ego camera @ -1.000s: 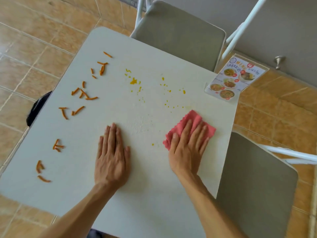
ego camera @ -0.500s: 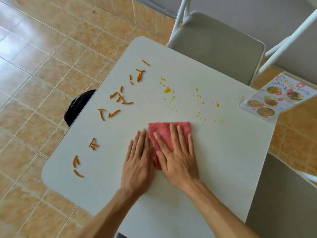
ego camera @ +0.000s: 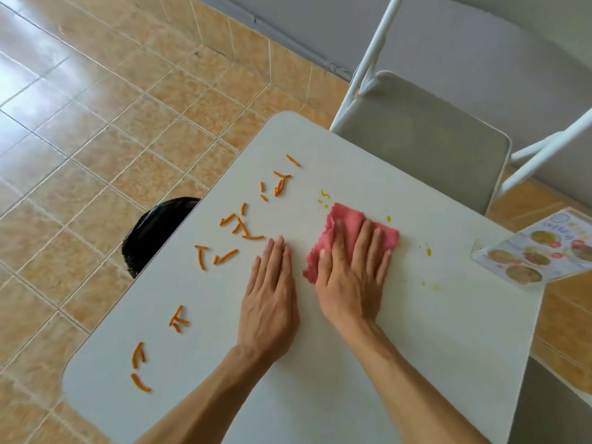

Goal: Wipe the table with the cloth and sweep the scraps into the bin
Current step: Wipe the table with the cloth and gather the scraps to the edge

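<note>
A pink cloth (ego camera: 342,222) lies flat on the white table (ego camera: 416,331), pressed down by my right hand (ego camera: 354,274), whose fingers are spread over it. My left hand (ego camera: 270,298) rests flat on the table just left of the cloth, holding nothing. Several orange scraps (ego camera: 238,230) are scattered over the table's left half, down to its near left corner. Small yellow spots (ego camera: 325,197) remain beyond and to the right of the cloth. A bin lined with a black bag (ego camera: 153,229) stands on the floor at the table's left edge, partly hidden by the tabletop.
A grey folding chair (ego camera: 423,139) is pushed in at the far side. A second grey chair seat (ego camera: 557,408) sits at the right. A laminated menu stand (ego camera: 538,254) is at the table's right edge. Tiled floor surrounds the table.
My right hand has slid the cloth left across the table and then forward over the yellow spots, several of which are gone. The left hand has stayed flat. The view has shifted left.
</note>
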`<act>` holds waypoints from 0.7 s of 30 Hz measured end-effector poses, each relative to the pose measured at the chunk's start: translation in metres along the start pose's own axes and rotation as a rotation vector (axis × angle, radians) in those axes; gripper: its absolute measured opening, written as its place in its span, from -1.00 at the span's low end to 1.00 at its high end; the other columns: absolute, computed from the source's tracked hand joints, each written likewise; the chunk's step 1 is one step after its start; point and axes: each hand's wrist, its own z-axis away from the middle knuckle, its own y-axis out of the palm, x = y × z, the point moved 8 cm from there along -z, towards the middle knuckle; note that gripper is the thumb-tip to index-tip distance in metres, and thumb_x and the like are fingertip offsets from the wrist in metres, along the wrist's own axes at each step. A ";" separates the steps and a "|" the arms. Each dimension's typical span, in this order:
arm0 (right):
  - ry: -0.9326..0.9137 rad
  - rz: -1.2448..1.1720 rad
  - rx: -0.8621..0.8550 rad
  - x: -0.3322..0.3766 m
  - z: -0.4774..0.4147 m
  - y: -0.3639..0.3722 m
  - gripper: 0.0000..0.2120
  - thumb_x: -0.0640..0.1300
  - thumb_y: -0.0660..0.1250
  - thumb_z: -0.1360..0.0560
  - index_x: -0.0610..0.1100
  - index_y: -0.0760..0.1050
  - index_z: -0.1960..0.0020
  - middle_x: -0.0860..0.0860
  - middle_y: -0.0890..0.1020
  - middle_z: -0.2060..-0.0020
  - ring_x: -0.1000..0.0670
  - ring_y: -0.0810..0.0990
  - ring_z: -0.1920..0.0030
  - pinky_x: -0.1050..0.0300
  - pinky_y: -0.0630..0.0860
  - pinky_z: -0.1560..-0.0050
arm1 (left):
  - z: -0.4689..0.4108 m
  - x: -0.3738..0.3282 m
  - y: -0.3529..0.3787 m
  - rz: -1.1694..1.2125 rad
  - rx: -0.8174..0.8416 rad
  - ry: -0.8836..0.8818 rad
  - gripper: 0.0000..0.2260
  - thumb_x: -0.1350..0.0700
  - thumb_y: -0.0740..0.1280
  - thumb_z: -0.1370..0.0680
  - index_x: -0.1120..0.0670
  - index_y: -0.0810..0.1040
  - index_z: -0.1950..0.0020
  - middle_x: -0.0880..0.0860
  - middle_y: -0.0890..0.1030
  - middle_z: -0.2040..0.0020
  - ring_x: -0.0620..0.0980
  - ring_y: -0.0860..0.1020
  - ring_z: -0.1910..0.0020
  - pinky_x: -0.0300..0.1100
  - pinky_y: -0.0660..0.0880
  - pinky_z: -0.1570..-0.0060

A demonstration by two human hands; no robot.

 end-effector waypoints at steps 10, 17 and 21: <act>-0.077 -0.017 0.103 0.029 -0.097 0.006 -0.43 0.24 -0.21 -0.63 0.24 -0.02 -0.64 -0.12 -0.01 -0.67 -0.17 -0.08 -0.66 -0.24 -0.19 -0.62 | -0.006 0.000 0.008 -0.082 0.040 -0.015 -0.42 0.20 0.18 -0.57 0.23 0.12 -0.58 0.15 0.10 -0.61 0.07 0.01 -0.61 0.01 0.04 -0.53; 0.292 -0.073 0.075 0.002 -0.154 0.005 -0.49 0.14 -0.07 -0.71 0.16 0.01 -0.65 -0.05 -0.03 -0.67 -0.10 -0.11 -0.67 -0.24 -0.17 -0.62 | -0.006 -0.001 0.009 -0.073 0.051 -0.023 -0.41 0.23 0.20 -0.55 0.24 0.13 -0.57 0.15 0.10 -0.61 0.08 0.03 -0.61 0.02 0.06 -0.52; -0.261 -0.027 0.205 0.035 -0.154 0.004 -0.46 0.18 -0.13 -0.67 0.21 -0.04 -0.64 0.02 -0.06 -0.68 -0.06 -0.12 -0.67 -0.15 -0.20 -0.62 | -0.008 -0.001 0.009 -0.079 0.053 -0.011 -0.41 0.24 0.20 -0.54 0.25 0.13 -0.57 0.16 0.12 -0.61 0.09 0.04 -0.61 0.03 0.07 -0.53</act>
